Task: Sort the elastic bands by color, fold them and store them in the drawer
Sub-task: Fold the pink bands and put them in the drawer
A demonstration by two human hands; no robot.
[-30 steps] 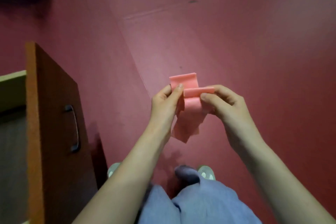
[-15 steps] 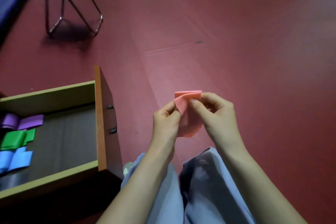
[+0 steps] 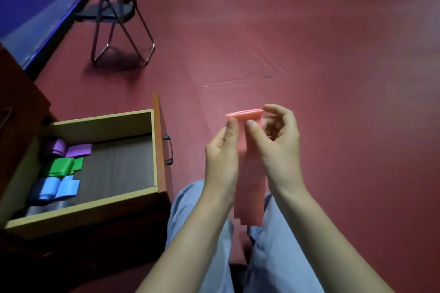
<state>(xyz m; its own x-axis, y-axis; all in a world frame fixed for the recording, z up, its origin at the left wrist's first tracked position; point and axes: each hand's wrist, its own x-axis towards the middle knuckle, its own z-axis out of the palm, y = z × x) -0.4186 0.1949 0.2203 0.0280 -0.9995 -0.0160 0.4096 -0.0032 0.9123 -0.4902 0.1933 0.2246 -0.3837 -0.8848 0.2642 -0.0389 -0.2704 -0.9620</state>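
The left hand (image 3: 222,157) and right hand (image 3: 279,147) both pinched the folded top of the pink elastic band (image 3: 245,114). Its tail dangled free, so I reckoned a slack thumb could spill the folds.

- pink band (image 3: 248,173), pinched between both thumbs: thin, smooth, matt rubbery sheet
- drawer (image 3: 156,140) left of the grip: wood front, metal handle (image 3: 168,150)
- floor (image 3: 333,66): smooth, faintly sheened
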